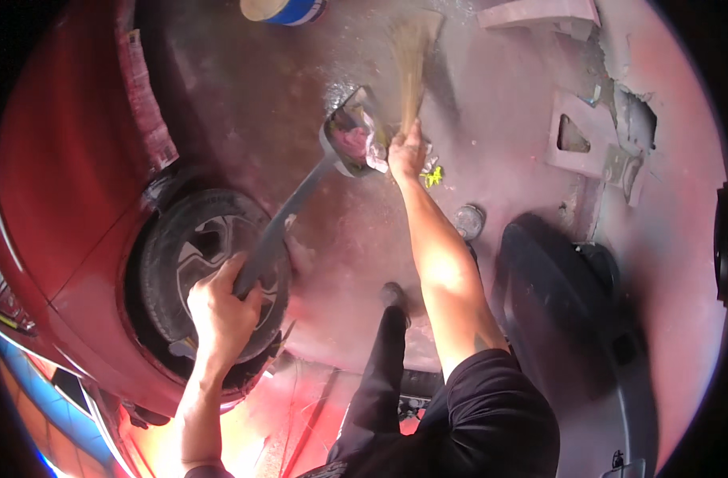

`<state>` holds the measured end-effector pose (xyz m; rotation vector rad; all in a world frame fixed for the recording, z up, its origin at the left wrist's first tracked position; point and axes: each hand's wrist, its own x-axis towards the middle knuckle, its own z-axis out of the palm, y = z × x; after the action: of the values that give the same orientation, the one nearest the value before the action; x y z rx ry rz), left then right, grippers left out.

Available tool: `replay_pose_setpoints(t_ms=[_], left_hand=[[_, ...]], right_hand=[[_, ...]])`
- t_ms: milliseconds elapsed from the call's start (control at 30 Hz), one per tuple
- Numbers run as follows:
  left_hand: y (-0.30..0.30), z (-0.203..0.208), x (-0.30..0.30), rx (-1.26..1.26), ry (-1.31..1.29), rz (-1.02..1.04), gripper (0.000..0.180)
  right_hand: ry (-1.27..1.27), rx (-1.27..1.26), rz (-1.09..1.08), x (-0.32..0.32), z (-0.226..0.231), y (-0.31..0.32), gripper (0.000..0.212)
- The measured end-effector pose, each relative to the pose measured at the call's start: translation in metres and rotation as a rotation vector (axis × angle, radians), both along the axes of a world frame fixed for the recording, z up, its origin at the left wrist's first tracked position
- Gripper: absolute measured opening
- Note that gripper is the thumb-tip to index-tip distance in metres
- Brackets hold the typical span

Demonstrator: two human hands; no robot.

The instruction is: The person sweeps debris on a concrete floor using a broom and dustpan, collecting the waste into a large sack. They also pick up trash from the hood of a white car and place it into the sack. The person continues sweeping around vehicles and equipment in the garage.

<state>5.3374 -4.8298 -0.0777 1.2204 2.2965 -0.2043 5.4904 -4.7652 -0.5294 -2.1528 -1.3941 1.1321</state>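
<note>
My left hand (221, 311) is closed round the long grey handle of a dustpan (329, 147), which slants away to the upper right. In the pan lies crumpled pink and white litter (353, 143). My right hand (407, 153) grips the base of a straw broom (412, 72), just right of the pan. The broom's bristles fan out away from me and are blurred toward their far end. Beside my right wrist, a bright yellow-green scrap (433, 175) lies on the floor.
At the left stands a red car (69, 215) with its wheel (161, 279) close to my left hand. A large black curved panel (563, 319) lies at the right. Dusty car parts (587, 155) are beyond it. A blue bucket (296, 9) stands at the far edge.
</note>
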Motion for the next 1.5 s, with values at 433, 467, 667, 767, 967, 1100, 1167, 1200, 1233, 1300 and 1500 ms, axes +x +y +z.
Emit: replay_pose_setpoints(t_ms=[433, 467, 667, 767, 967, 1100, 1167, 1200, 1233, 1300, 1500], left_hand=[[-0.001, 0.006, 0.003, -0.059, 0.051, -0.095, 0.041], [-0.005, 0.004, -0.001, -0.046, 0.032, -0.092, 0.041], [-0.022, -0.004, -0.014, -0.013, 0.038, -0.090, 0.042], [-0.035, -0.007, -0.020, 0.033, 0.046, -0.134, 0.040], [-0.032, 0.005, -0.014, -0.086, 0.058, -0.073, 0.041], [-0.023, -0.002, -0.008, -0.018, 0.027, -0.163, 0.037], [-0.027, -0.003, -0.007, 0.020, 0.020, -0.188, 0.036], [-0.034, -0.003, -0.010, 0.028, 0.044, -0.179, 0.036], [-0.032, -0.005, -0.008, 0.046, 0.049, -0.192, 0.036], [-0.039, 0.000, -0.013, 0.019, 0.035, -0.125, 0.036], [-0.095, 0.005, -0.056, 0.030, 0.061, -0.227, 0.039]], right_hand=[[-0.058, -0.014, 0.183, 0.189, 0.115, -0.073, 0.070], [-0.088, -0.014, 0.221, 0.207, 0.119, -0.081, 0.070], [-0.357, -0.311, 0.408, 0.354, 0.130, -0.085, 0.063], [-0.520, -0.157, 0.389, 0.392, 0.145, -0.038, 0.067], [-0.251, -0.087, 0.235, 0.293, 0.170, -0.054, 0.058], [-0.060, -0.107, 0.113, 0.200, 0.072, -0.167, 0.043], [0.107, -0.233, 0.025, 0.121, 0.071, -0.193, 0.033], [0.310, -0.282, -0.053, 0.085, 0.083, -0.195, 0.031], [0.364, -0.334, -0.035, 0.064, 0.076, -0.198, 0.031], [0.327, -0.424, 0.097, 0.022, 0.105, -0.204, 0.038], [0.188, -0.226, 0.423, 0.025, 0.130, -0.222, 0.051]])
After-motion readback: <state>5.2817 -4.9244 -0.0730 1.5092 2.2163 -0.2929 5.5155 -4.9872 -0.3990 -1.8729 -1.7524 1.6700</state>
